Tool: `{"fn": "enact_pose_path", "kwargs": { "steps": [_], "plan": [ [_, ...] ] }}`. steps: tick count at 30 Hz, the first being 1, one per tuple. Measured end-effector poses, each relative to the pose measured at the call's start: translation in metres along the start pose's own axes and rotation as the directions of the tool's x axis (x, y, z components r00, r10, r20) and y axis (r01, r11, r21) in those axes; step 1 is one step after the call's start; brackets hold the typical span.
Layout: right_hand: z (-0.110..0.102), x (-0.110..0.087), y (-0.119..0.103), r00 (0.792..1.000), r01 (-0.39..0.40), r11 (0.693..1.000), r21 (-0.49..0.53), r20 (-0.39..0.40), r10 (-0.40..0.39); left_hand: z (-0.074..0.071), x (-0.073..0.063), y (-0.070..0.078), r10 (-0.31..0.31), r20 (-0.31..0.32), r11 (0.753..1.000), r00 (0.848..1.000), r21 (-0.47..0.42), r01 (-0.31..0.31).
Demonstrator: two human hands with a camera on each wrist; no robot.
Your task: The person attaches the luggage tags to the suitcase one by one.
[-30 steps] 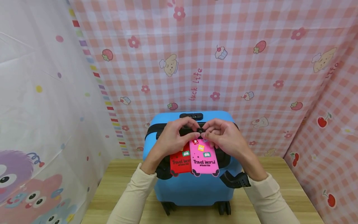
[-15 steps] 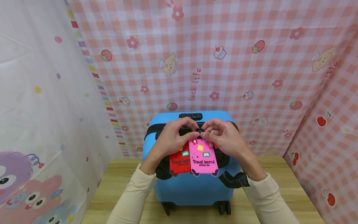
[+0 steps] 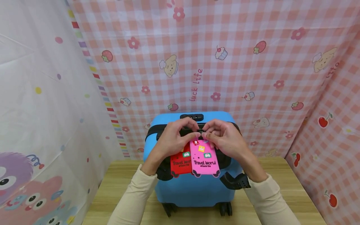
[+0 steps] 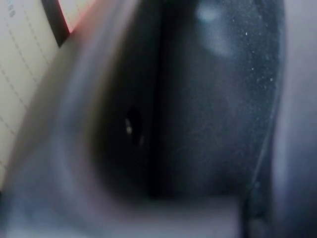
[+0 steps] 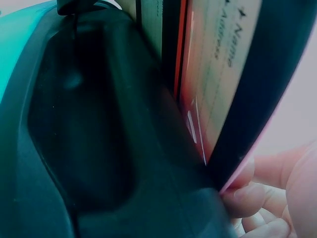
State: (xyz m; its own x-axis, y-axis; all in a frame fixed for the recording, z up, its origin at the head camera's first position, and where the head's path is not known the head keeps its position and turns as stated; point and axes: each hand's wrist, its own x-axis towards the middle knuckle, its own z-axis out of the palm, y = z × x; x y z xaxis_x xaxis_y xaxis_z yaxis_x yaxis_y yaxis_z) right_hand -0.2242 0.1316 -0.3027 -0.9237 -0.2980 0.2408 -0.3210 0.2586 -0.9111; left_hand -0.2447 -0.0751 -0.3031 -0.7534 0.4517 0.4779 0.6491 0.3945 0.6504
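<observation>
A pink luggage tag [image 3: 204,159] printed "Travel World" hangs in front of a blue suitcase [image 3: 194,193]. It partly covers a red luggage tag [image 3: 180,165]. My left hand [image 3: 172,137] and right hand [image 3: 226,137] meet above the pink tag, thumbs and forefingers pinching its small black strap [image 3: 201,132]. The fingertips hide most of the strap. In the right wrist view, my right fingers [image 5: 245,198] sit at a corner of the pink tag, whose back shows a name-and-address card [image 5: 223,64]. The left wrist view is mostly the dark, blurred handle recess [image 4: 198,124].
The suitcase stands on its black wheels [image 3: 225,208] on a wood-grain table [image 3: 121,181]. A black combination lock [image 3: 192,117] is on its top, and a black band [image 3: 157,128] crosses it. A pink checked curtain [image 3: 239,78] hangs close behind; a white patterned one [image 3: 70,109] is at left.
</observation>
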Motion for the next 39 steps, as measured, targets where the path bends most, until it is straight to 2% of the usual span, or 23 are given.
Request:
{"fn": "enact_pose_path", "kwargs": {
  "steps": [17, 21, 28, 32, 39],
  "plan": [
    [0.003, -0.002, -0.003, 1.000, -0.009, 1.000, -0.007, -0.006, 0.009, -0.001, -0.003, 0.001, -0.016, -0.023, 1.000, 1.000, -0.022, 0.016],
    [0.004, -0.002, -0.003, 1.000, 0.001, 1.000, -0.009, -0.020, -0.001, -0.001, -0.003, 0.001, 0.012, -0.039, 1.000, 0.999, -0.005, -0.012],
    [0.007, -0.002, -0.002, 0.998, 0.034, 0.999, -0.034, -0.061, -0.036, -0.002, -0.005, 0.002, 0.095, -0.089, 0.993, 0.991, 0.084, -0.088],
    [0.008, -0.003, -0.001, 0.995, 0.052, 0.998, -0.047, -0.084, -0.055, -0.002, -0.007, 0.002, 0.107, -0.096, 0.987, 0.990, 0.127, -0.094],
    [0.007, -0.005, 0.000, 0.979, 0.129, 0.990, -0.055, -0.149, -0.136, -0.008, -0.014, 0.002, 0.106, -0.121, 0.988, 0.987, 0.126, -0.090]
  ]
}}
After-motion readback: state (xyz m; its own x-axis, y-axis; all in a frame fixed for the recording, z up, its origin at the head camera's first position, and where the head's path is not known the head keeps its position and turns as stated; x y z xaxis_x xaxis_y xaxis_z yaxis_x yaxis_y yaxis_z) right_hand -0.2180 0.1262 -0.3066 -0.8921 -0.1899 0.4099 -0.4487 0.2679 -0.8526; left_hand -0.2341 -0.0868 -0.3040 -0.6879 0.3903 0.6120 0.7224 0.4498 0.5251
